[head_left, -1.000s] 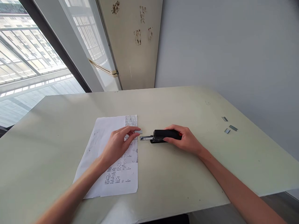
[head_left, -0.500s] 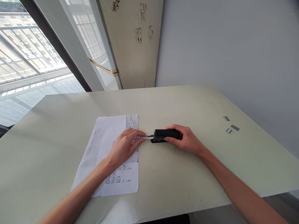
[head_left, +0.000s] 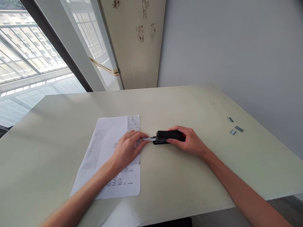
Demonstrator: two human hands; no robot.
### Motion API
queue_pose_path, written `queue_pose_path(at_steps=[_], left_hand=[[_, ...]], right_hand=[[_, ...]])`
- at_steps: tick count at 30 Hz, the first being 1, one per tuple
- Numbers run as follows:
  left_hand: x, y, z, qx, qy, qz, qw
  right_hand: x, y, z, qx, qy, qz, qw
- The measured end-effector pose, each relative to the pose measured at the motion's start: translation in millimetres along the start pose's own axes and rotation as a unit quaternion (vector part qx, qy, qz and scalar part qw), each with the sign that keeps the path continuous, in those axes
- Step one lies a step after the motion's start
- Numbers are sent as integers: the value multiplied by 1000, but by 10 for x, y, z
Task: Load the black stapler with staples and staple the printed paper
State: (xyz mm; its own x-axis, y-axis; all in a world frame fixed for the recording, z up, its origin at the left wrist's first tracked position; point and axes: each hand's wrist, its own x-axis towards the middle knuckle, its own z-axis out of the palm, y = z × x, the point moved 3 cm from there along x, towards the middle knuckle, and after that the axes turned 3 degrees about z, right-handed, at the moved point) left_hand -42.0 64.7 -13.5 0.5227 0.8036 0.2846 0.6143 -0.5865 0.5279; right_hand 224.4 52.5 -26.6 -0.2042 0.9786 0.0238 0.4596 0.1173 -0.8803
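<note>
My right hand [head_left: 189, 140] is wrapped around a black stapler [head_left: 169, 135] that rests on the table, its front end pointing left. A metal staple tray [head_left: 149, 138] sticks out of that front end. The thumb and fingers of my left hand [head_left: 131, 145] pinch the tray's outer end, so its tip is partly hidden. Beneath my left hand and forearm lie printed white sheets [head_left: 104, 138], with dense text along the right edge. The stapler sits just right of the paper, not on it.
Several strips of staples [head_left: 239, 129] lie at the right of the pale table [head_left: 180, 186]. Tiny loose bits [head_left: 212, 102] lie farther back. A grey wall [head_left: 227, 47] borders the right side, a refrigerator [head_left: 134, 56] stands behind, and a window [head_left: 26, 47] is at left.
My left fingertips have shifted very slightly right, toward the stapler, still pinching the tray. My right hand and the stapler stay in place. The view has tilted a little.
</note>
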Motion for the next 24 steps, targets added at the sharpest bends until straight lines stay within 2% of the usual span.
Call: queue_pose_path(at_steps=[7,11,17,24], left_hand=[[-4,-153,-224,-75,-91,40,992],[-32,-146,-175,-147,-139,80,976],[118,12,-23,-126,-130,118,976],[278,61,114,-52,-107,162,980]], right_hand=[[7,19,-40,35,-27,33,998],[23,16,-50,67,-45,27,996],[13,3,-13,68,-67,23,995],[3,-8,-20,97,-70,31,992]])
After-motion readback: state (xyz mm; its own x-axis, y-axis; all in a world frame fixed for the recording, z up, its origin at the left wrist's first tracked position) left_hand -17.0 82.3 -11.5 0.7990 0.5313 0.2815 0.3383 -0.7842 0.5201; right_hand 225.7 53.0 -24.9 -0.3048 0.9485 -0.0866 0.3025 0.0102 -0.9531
